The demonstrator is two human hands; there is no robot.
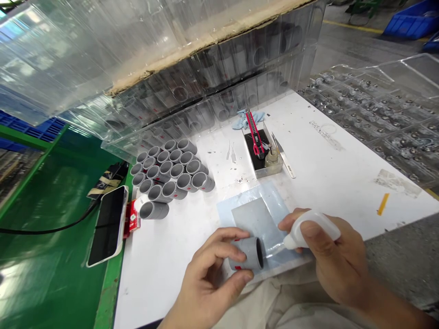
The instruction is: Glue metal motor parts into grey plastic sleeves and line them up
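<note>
My left hand (217, 269) grips a short grey plastic pipe sleeve (247, 253) with red marks, its open end turned right. In my right hand (338, 256) is a small white squeeze bottle (317, 227), tilted so its nozzle points left at the sleeve's open end, a short gap away. Under both lies a light blue sheet (279, 201) in clear plastic, with a grey rectangular pad (257, 217) on it. Several like grey sleeves (176, 171) stand grouped on the white table at the left, beside a white round piece (141, 202).
A small tray (269, 171) holds a red utility knife (254, 132) and a little glass bottle (272, 157); tweezers (284, 157) lie alongside. Clear plastic trays (206, 107) are stacked behind. At the left edge sits a phone (108, 226). A parts tray (387, 114) is at right.
</note>
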